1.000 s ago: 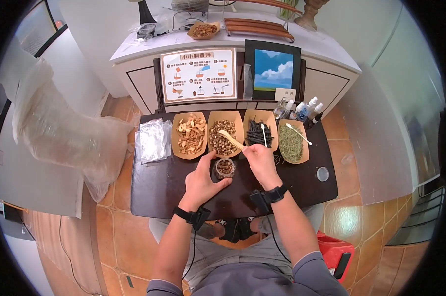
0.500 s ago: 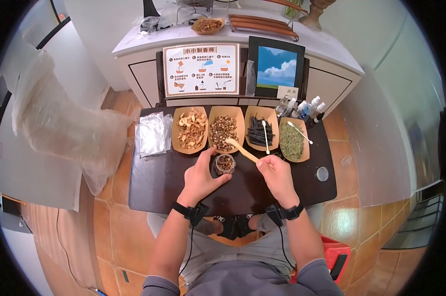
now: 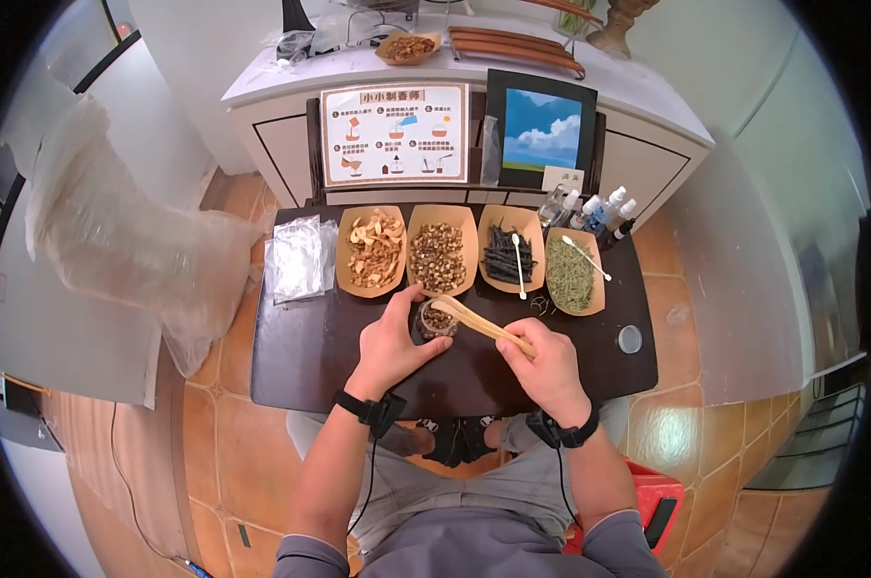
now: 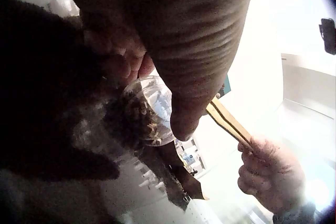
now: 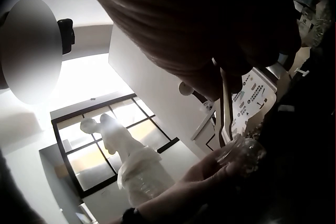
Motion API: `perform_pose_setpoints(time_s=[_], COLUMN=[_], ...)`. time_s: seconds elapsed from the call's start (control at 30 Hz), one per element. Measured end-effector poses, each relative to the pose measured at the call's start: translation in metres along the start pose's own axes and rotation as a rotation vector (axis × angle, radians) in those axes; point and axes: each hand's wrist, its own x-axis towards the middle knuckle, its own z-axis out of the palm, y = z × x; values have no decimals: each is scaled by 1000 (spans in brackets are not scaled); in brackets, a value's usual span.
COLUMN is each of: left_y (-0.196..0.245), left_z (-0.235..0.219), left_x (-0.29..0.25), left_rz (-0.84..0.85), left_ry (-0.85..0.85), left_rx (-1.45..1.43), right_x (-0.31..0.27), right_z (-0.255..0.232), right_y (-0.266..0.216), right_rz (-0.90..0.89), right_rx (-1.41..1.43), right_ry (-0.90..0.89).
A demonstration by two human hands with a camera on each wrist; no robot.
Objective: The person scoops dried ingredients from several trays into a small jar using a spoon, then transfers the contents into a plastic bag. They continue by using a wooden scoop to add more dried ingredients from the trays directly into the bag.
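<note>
My left hand [image 3: 385,345] holds a small clear jar [image 3: 436,328] on the dark table, thumb on the near side and fingers round the far side. Brown dried pieces partly fill the jar, seen through its wall in the left wrist view. With my right hand [image 3: 551,374] I grip wooden tongs [image 3: 483,326], whose tips are over the jar's mouth. Just beyond the jar stands a paper tray [image 3: 469,252] of small brown chunks. What the tong tips carry, if anything, I cannot tell.
Beside that tray are trays of pale dried slices [image 3: 376,252], dark sticks [image 3: 503,260] and green dried herb [image 3: 572,275]. White spoons lie over two trays. Plastic bags [image 3: 296,258] lie left, a round clear lid [image 3: 630,339] right, and spray bottles [image 3: 589,212] behind.
The tongs have moved from the tray of brown chunks back toward me to the jar's mouth. My right hand has drawn nearer my body; the left stays at the jar.
</note>
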Motion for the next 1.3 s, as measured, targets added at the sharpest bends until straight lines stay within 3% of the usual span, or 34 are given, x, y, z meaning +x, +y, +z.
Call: perform_pose_setpoints(time_s=[0.2,0.33,0.47,0.53,0.73,0.97,1.03,1.3], left_y=[-3,1,0,1,1,4,4,5], left_z=[2,0,-1,0,-2,-3,-4,-4], left_x=[0,0,-1,-1,0,1,1,1], left_rz=[11,-10,-32,-13,-26,-19,-32,-24], left_ry=[4,1,-5,1,-19,-20,-31,-32], left_rx=[17,-11,-3,-3,-24,-15,-6,-11], right_x=[23,39,51,58,69,87,95,107], right_z=[13,34,43,46,44,47,55,49], right_y=[19,19,15,17,15,7,9,11], right_rz=[101,5,93,-65,-175,-244,-348,-280], right_rx=[208,102,-24,-70,-308,-283,-252,-306], right_ry=[118,213,131,122,125,172,186,145])
